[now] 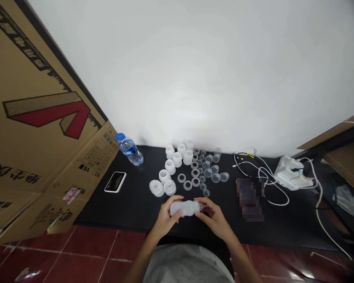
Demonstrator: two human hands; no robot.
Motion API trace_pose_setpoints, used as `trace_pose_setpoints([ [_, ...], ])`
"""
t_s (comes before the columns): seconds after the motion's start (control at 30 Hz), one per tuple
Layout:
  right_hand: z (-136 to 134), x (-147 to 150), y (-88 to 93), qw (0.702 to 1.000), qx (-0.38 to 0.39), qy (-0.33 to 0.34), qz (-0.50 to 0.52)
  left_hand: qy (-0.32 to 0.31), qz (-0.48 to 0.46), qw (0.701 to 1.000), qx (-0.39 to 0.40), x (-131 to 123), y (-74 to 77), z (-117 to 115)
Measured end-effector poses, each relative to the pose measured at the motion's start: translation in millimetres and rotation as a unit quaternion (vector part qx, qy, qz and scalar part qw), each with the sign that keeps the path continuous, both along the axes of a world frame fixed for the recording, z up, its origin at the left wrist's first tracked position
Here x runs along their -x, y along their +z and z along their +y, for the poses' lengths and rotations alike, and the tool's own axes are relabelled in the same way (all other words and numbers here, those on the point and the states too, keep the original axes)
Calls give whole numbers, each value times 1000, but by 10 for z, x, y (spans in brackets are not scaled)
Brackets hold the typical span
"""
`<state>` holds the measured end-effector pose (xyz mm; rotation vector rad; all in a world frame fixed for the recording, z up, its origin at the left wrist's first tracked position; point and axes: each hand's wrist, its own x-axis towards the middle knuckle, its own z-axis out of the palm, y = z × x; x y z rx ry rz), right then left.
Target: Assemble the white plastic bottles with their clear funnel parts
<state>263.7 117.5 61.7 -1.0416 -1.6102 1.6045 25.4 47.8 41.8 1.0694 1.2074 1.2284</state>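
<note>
A small white plastic bottle [185,207] lies sideways between my two hands, low over a black mat [135,204]. My left hand [167,215] is wrapped round its wider end. My right hand [211,217] pinches the narrow end, where a clear cap sits. Just beyond the hands are several white bottle bodies [177,159], white rings [187,184] and clear caps [214,169], laid out in loose rows on the mat.
A large cardboard box [38,118] leans at the left. A blue-capped water bottle [130,149] and a small white device [115,181] lie near it. A white power strip [292,173] with cables [265,173] is at the right. A blurred dark object [249,196] is beside it. Red tiled floor [76,251] lies in front.
</note>
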Motion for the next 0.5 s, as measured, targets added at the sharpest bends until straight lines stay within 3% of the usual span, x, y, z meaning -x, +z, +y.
trace_pose_setpoints([
  [0.23, -29, 109, 54, 998, -34, -5, -58, 19, 113, 993, -16, 99, 45, 36],
  [0.5, -75, 171, -107, 996, 45, -46, 58, 49, 159, 984, -60, 34, 57, -51],
])
